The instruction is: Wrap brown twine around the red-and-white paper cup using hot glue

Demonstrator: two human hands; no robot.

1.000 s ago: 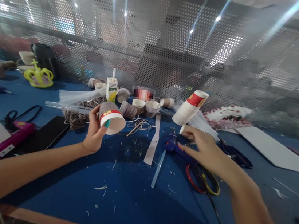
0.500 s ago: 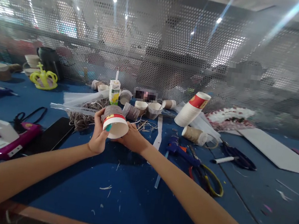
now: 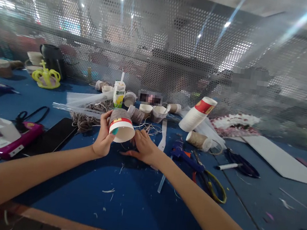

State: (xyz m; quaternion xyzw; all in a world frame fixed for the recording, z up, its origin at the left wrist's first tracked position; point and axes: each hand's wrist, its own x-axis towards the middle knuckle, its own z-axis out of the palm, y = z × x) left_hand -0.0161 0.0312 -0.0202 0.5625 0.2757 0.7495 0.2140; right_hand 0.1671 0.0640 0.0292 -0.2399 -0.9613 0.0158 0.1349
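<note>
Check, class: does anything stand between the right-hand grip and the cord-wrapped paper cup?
Nothing visible does. The right-hand grip is close beside the paper cup; whether they touch is unclear. The left-hand grip holds the cup from the other side.

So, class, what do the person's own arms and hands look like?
Left forearm and right forearm show no sleeves. The left hand and right hand are ungloved, with no watch or bracelet at either wrist. A teal patch shows by the left thumb; I cannot tell what it is.
</note>
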